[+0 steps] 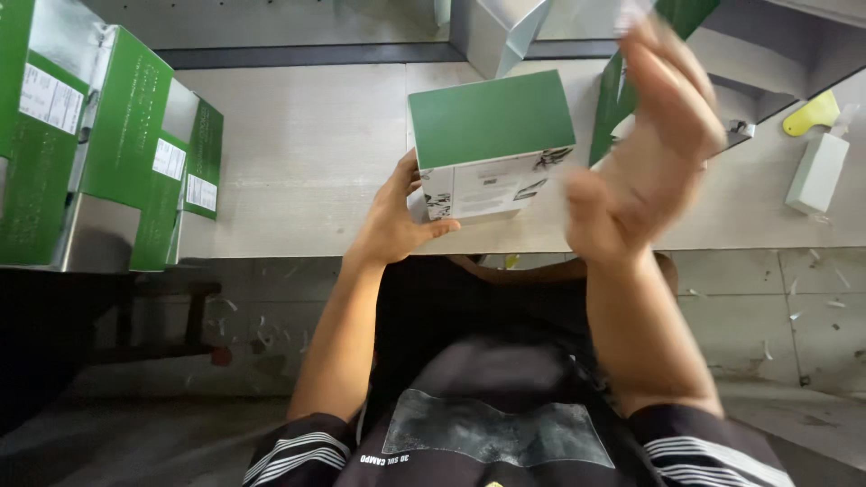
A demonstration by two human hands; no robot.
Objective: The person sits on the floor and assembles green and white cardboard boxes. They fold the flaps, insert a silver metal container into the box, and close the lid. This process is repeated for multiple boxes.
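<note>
box [492, 135] against left hand [392, 221] fingers

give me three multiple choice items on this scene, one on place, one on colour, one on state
1. Where does the left hand rest?
A. on the near left corner of the box
B. on the yellow scraper
C. on the stacked cartons

2. What colour is the top of the box?
A. red
B. green
C. blue

3. What is the right hand doing?
A. pressing flat on the table
B. lifted above the table, fingers spread, blurred
C. in a closed grip on the box

Answers: 1 A, its fingers touch that corner. 2 B, the top face is plain green. 3 B, it is off the table and holds nothing.
</note>
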